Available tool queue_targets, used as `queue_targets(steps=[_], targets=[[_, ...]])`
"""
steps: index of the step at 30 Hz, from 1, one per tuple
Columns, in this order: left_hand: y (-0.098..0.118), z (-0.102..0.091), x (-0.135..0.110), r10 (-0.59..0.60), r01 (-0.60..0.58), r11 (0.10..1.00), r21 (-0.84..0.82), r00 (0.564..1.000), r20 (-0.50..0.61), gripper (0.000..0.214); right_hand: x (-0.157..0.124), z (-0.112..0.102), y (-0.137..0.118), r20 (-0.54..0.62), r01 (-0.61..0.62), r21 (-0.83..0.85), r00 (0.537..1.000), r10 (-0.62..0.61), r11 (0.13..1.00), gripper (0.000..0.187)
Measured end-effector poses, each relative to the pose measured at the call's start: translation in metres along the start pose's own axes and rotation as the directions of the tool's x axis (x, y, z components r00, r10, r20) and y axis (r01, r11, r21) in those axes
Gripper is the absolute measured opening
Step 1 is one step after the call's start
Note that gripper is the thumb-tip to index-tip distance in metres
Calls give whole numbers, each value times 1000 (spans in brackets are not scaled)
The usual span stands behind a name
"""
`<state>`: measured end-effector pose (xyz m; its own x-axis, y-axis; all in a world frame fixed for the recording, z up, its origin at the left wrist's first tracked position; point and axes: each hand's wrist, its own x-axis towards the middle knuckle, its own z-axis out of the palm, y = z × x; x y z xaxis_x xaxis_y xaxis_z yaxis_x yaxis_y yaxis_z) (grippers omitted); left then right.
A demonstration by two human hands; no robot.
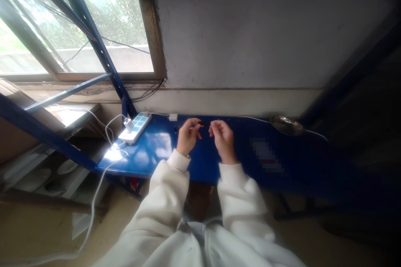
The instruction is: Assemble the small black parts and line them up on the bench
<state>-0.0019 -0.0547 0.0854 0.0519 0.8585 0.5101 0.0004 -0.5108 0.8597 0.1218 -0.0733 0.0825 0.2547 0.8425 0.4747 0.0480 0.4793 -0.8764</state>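
Both my hands are raised over a blue table point(156, 150), fingertips facing each other. My left hand point(188, 135) and my right hand point(222, 137) each pinch one end of a small dark object point(204, 123) held between them; it is too small to name. Both sleeves are white. A tiny dark item point(175, 129) lies on the table just left of my left hand.
A white power strip point(136, 127) with a plugged-in charger and white cable lies at the table's back left. A small white adapter point(173, 117) sits by the wall. A metal dish point(286, 125) stands back right. A window and blue shelf struts rise on the left.
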Motion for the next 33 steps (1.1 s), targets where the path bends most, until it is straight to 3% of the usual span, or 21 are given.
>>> queue_targets(steps=[11, 20, 26, 33], targets=[[-3, 3, -1, 36, -39, 979, 202, 999, 20, 25, -2, 4, 3, -42, 5, 11, 999, -5, 1000, 27], [1, 5, 1, -26, 29, 996, 90, 999, -34, 39, -2, 4, 2, -4, 3, 4, 1000, -3, 1000, 27], [-3, 3, 2, -35, 36, 999, -30, 999, 17, 29, -1, 2, 2, 14, 18, 34, 1000, -18, 999, 28], [-2, 1, 0, 15, -12, 998, -61, 999, 38, 29, 2, 2, 7, -31, -125, 85, 991, 128, 988, 37]])
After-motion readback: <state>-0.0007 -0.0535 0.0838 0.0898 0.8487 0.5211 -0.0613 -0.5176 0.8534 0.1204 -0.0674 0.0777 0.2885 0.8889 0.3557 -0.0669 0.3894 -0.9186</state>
